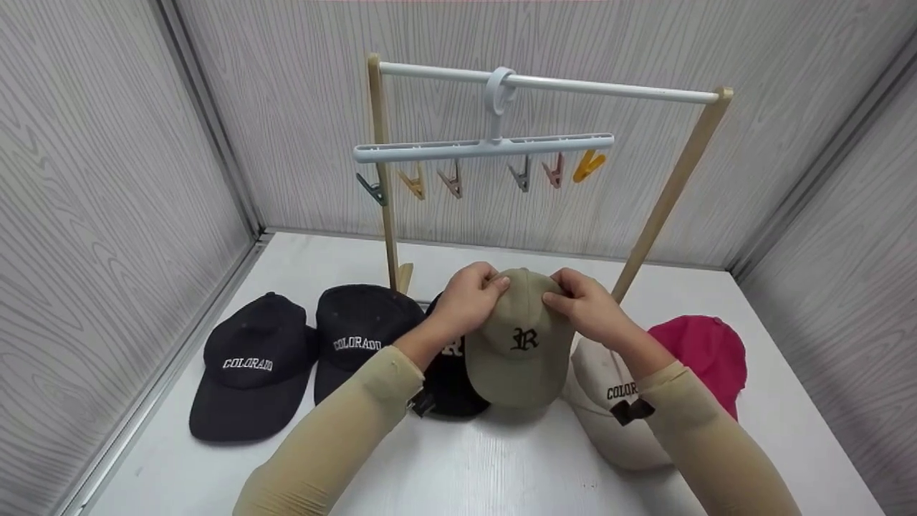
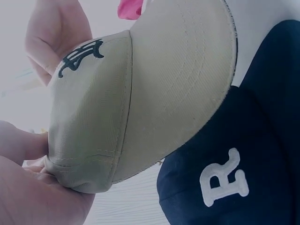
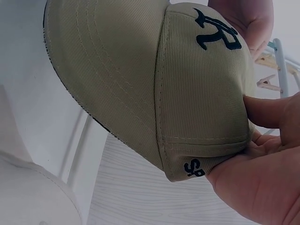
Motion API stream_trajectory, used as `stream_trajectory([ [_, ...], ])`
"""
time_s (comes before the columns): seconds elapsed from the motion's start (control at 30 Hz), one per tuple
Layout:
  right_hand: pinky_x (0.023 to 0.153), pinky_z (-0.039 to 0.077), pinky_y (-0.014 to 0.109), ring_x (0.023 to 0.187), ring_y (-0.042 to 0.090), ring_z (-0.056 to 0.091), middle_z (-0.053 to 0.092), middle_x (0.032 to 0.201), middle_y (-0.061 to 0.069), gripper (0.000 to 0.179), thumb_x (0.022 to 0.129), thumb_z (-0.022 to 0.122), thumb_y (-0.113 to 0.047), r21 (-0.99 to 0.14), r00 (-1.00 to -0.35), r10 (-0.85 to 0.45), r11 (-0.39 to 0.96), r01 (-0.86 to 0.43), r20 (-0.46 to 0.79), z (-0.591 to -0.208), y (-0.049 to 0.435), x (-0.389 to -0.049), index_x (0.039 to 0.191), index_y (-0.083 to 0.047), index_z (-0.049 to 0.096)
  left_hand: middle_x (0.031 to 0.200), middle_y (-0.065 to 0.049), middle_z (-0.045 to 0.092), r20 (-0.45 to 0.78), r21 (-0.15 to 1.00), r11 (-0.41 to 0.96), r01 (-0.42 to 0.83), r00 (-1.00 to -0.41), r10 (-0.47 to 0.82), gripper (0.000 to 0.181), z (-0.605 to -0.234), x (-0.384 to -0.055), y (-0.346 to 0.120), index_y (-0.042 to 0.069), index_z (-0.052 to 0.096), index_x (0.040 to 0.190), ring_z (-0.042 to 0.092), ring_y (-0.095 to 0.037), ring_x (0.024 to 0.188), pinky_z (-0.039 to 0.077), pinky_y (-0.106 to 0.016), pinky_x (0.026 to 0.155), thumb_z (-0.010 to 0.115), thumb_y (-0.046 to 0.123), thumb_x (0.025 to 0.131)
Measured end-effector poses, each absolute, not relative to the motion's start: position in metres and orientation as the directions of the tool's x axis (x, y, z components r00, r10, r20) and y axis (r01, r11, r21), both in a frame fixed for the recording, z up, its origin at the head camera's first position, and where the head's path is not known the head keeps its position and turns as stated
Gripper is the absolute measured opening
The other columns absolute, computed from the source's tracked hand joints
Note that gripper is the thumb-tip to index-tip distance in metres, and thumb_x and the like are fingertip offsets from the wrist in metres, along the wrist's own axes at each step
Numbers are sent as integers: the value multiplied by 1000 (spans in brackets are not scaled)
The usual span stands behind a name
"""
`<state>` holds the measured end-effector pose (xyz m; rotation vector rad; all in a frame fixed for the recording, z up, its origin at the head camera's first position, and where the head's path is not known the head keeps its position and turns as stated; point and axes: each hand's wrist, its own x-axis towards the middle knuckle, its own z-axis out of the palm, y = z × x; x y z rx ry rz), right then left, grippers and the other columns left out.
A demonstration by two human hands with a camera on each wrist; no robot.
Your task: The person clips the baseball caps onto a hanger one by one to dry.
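Observation:
Both hands hold an olive-khaki baseball cap (image 1: 519, 358) by the two sides of its crown, its brim hanging down toward me and a dark gothic R on the front. My left hand (image 1: 469, 297) pinches the left side, thumb on the outside of the cloth. On the opposite side my right hand (image 1: 591, 308) grips the crown the same way. In the right wrist view the right thumb (image 3: 267, 111) presses the fabric above small dark side lettering. Behind and left of the held cap, a black cap (image 2: 225, 183) with a white R is partly covered.
Two black COLORADO caps (image 1: 247, 373) (image 1: 365, 322) lie on the left of the white table (image 1: 458, 473). A cream cap (image 1: 605, 423) and a crimson cap (image 1: 706, 351) lie on the right, partly behind my forearm. Beyond stands a rack (image 1: 663, 193) with a hanger (image 1: 430, 150) bearing several clothespins (image 1: 519, 175).

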<state>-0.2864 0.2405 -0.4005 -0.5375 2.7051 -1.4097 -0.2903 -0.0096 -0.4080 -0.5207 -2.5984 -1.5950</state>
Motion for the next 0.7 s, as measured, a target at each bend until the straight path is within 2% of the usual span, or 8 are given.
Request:
stream_trajectory([
  [0.7, 78, 49, 34, 89, 21, 55, 60, 96, 4, 19, 112, 66, -18, -823, -952, -289, 514, -242, 99, -396, 244, -314, 115, 1, 66, 89, -1, 63, 182, 894, 360, 266, -951, 250, 27, -405, -319, -3, 7, 74, 108, 56, -15, 77, 47, -33, 71, 67, 33, 114],
])
